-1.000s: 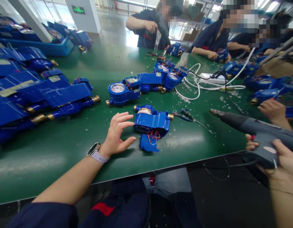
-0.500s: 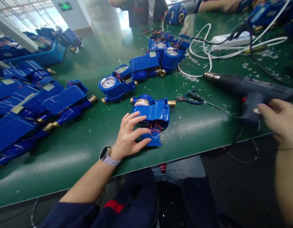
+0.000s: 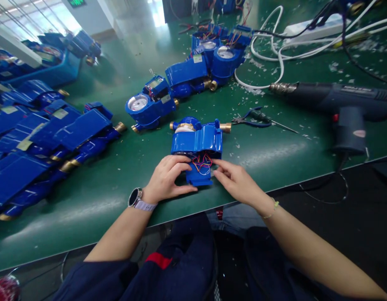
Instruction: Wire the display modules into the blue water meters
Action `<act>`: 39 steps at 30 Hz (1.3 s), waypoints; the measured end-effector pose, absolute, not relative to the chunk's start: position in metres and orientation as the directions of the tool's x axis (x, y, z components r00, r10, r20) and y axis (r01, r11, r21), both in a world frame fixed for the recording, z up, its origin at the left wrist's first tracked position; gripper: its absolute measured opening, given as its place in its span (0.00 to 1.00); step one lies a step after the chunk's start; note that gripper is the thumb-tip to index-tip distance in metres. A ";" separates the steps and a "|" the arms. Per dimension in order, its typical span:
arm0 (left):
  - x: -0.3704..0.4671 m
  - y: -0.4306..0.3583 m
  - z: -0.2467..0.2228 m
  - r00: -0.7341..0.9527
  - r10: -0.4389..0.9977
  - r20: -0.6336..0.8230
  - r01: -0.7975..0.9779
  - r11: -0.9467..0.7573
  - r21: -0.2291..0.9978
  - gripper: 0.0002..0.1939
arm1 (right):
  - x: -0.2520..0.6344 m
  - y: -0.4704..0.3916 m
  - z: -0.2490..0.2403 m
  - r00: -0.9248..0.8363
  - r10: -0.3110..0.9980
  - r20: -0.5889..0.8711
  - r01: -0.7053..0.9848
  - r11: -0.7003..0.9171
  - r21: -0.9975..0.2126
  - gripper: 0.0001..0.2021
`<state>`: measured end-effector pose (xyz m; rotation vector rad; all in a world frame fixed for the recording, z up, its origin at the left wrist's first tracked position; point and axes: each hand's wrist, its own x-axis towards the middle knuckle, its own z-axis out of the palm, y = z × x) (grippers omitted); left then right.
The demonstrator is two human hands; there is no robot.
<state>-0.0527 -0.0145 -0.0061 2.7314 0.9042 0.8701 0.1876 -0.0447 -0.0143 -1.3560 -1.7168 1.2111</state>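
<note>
A blue water meter (image 3: 196,140) with brass pipe ends lies on the green table in front of me. Its small blue cover (image 3: 198,177) hangs out toward me, joined to the housing by red, orange and white wires (image 3: 202,162). My left hand (image 3: 168,177), a watch on its wrist, curls round the cover's left side, thumb at the near edge and fingers by the housing. From the right, my right hand (image 3: 235,179) has thumb and index finger apart at the cover's right edge, beside the wires. Whether its fingertips touch is hard to tell.
A heat gun (image 3: 350,108) lies at the right. Pliers (image 3: 251,118) and a screwdriver (image 3: 284,126) lie beyond my right hand. Blue meters (image 3: 55,133) are piled at left, with several more behind. White cable (image 3: 279,62) and a power strip (image 3: 315,29) lie at the back right.
My right hand has left the heat gun's handle and come to the meter's right side. My left hand has curled closer round the cover. The view has tilted down slightly.
</note>
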 end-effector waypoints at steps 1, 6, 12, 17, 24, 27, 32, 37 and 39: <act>-0.053 -0.014 -0.006 0.652 0.585 0.483 0.496 -0.810 0.312 0.26 | 0.183 -0.042 -0.016 -0.247 0.967 -0.057 0.367 0.039 -0.929 0.20; -0.051 -0.015 -0.010 0.660 0.601 0.451 0.476 -0.799 0.368 0.24 | 0.168 -0.039 -0.021 -0.124 0.991 -0.039 0.240 -0.008 -0.971 0.14; -0.053 -0.018 -0.015 0.662 0.602 0.445 0.447 -0.795 0.410 0.22 | 0.162 -0.038 -0.025 -0.052 0.997 -0.065 0.203 -0.053 -0.978 0.11; -0.053 -0.019 -0.013 0.675 0.584 0.451 0.412 -0.805 0.426 0.22 | 0.161 -0.038 -0.025 -0.023 0.998 -0.050 0.203 -0.044 -0.978 0.10; -0.050 -0.023 -0.015 0.648 0.614 0.450 0.468 -0.787 0.401 0.29 | 0.161 -0.039 -0.020 -0.023 1.000 0.011 0.224 0.016 -0.975 0.09; -0.049 -0.024 -0.013 0.660 0.621 0.423 0.481 -0.781 0.398 0.30 | 0.162 -0.034 -0.017 -0.050 0.993 -0.112 0.124 -0.105 -0.987 0.11; -0.048 -0.024 -0.007 0.670 0.619 0.411 0.482 -0.783 0.393 0.30 | 0.164 -0.029 -0.010 -0.100 0.962 -0.253 0.052 -0.249 -0.967 0.15; -0.047 -0.025 -0.007 0.666 0.609 0.430 0.478 -0.792 0.381 0.30 | 0.165 -0.029 -0.009 -0.101 0.965 -0.242 0.043 -0.239 -0.970 0.15; -0.047 -0.025 -0.008 0.645 0.629 0.434 0.506 -0.777 0.374 0.31 | 0.166 -0.030 -0.010 -0.105 0.968 -0.230 0.048 -0.226 -0.973 0.15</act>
